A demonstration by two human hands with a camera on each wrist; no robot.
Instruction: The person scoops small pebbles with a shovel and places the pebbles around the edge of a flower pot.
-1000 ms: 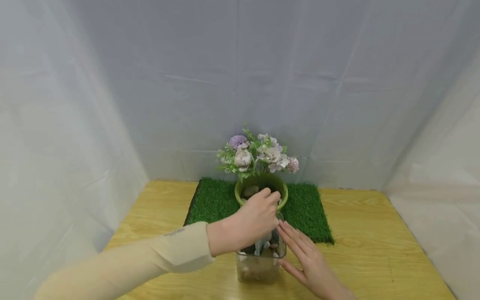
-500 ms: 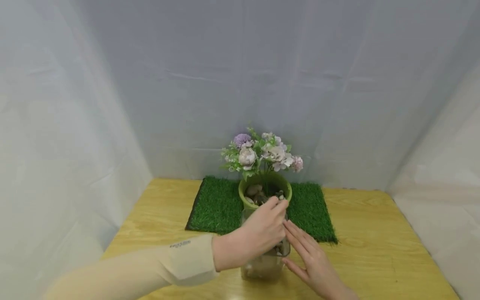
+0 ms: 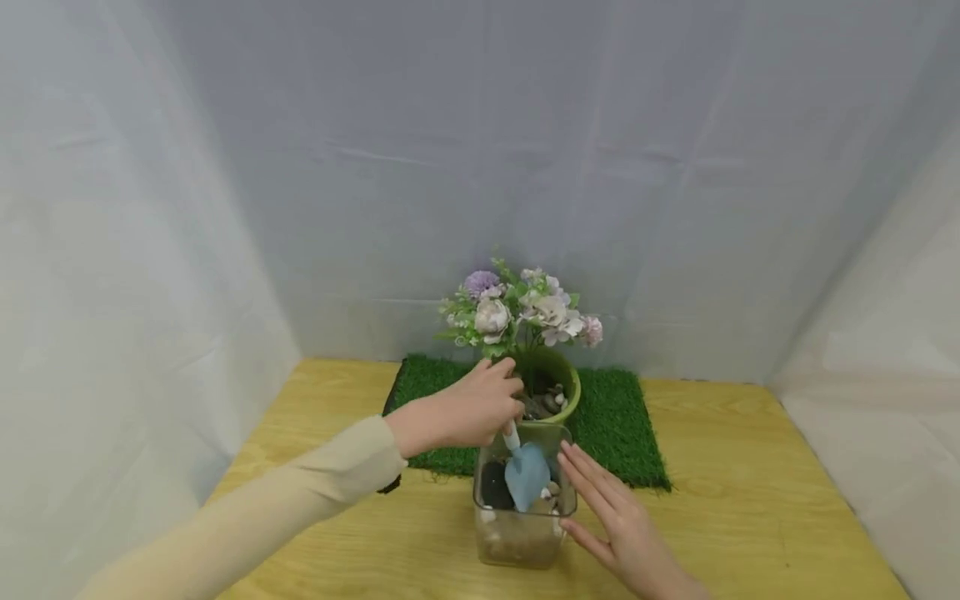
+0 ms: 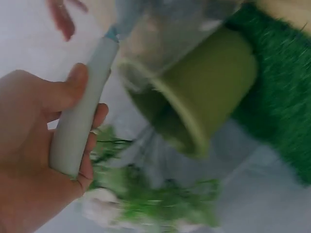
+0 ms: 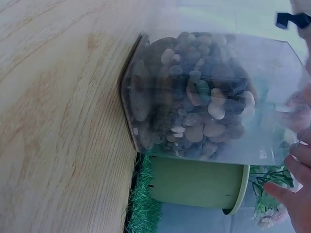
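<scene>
L hand (image 3: 468, 410) has fingers curled round the pale handle of a small scoop (image 3: 525, 473), thumb along the shaft; the light-blue blade points down into the mouth of the clear glass jar (image 3: 522, 533). R hand (image 3: 611, 521) lies flat, fingers straight, against the jar's R wall, holding nothing. Jar stands on the wood table (image 3: 750, 500), just in front of the green pot (image 3: 558, 379), which sits on the grass mat (image 3: 615, 421). Judgement on technique: blade should enter at a shallow angle and slide under the pebbles (image 5: 199, 111) rather than stab, since round stones roll off a flat blade; keep lift slow and level; R palm pressure on the wall looks adequate to stop the jar skating on smooth wood, but glass is slick, so press inward and down, not sideways. Clearance between jar rim and pot rim is tight, risk of clipping the flowers (image 3: 517, 308) w/ the L wrist. Materials: jar is squarish w/ rounded corners, transparent, thick-looking base; pebbles are mixed grey, tan, white, smooth and oval, varied in size. Pot is matte olive, round, w/ a rolled lip, some stones inside. Flowers look artificial, pale pink and lilac. Mat is short, bristly synthetic turf. Table is light veneer w/ visible grain.
</scene>
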